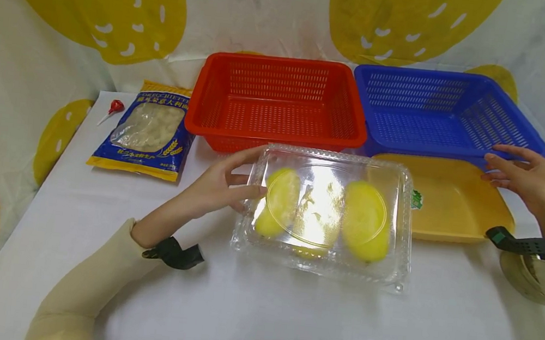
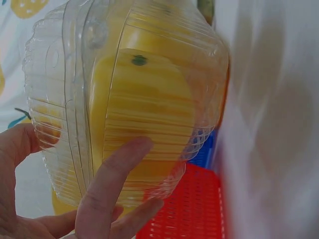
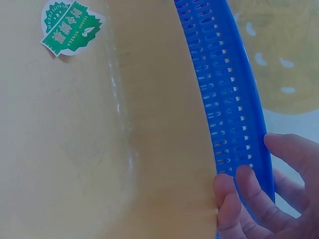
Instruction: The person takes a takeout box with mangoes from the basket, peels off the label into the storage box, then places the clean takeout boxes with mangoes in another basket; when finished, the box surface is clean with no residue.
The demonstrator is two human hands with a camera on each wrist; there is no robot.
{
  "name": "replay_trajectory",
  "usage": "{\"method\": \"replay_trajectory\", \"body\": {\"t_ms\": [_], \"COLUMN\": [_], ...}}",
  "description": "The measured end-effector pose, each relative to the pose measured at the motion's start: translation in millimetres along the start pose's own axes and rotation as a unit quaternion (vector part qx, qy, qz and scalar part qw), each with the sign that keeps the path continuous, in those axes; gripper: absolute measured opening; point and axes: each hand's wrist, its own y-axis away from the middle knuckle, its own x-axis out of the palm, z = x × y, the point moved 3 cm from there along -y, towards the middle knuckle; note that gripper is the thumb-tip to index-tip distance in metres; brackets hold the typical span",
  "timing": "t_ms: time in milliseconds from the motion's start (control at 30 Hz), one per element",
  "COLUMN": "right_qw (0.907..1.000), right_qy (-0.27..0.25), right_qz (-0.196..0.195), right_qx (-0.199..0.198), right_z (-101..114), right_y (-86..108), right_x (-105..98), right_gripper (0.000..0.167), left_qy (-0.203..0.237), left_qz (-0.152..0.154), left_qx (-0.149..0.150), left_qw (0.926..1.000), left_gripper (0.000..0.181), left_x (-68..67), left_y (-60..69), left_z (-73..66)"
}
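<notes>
My left hand point(image 1: 221, 187) grips the left end of a clear plastic clamshell box point(image 1: 397, 226), holding it tilted above the white table. Inside lie three yellow oval fruits point(image 1: 367, 220) that look like mangoes. Glare hides part of the middle one. Close up in the left wrist view, the left fingers point(image 2: 107, 186) and thumb spread around the end of the box. On the right, my right hand point(image 1: 530, 178) has loosely bent fingers at the front rim of the blue basket point(image 1: 414, 126). They appear to touch it, just above the yellow tray point(image 1: 457, 199).
A red basket point(image 1: 275, 137) stands beside the blue one at the back. To its left lie a blue-and-yellow pasta bag point(image 1: 150, 131) and a red lollipop point(image 1: 117, 106). The box overlaps the yellow tray's left part; a green-and-white sticker point(image 3: 72, 27) is in the tray.
</notes>
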Motion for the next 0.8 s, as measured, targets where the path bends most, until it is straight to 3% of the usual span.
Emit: {"method": "replay_trajectory", "body": {"t_ms": [200, 800], "right_qw": [0.9997, 0.9997], "right_qy": [-0.024, 0.019], "right_qz": [0.008, -0.002], "right_qx": [-0.003, 0.013], "right_z": [-0.8, 1.4], "right_y": [-1.0, 1.0], "right_x": [-0.9, 1.3], "right_gripper": [0.025, 0.023], "left_qy": [-0.011, -0.039], "left_qz": [-0.012, -0.067], "left_qx": [0.008, 0.04], "left_qw": [0.9998, 0.9962], "left_gripper": [0.072, 0.068], "left_x": [-2.1, -6.2], "left_y": [-7.5, -48.7], "left_z": [-13.7, -45.2]}}
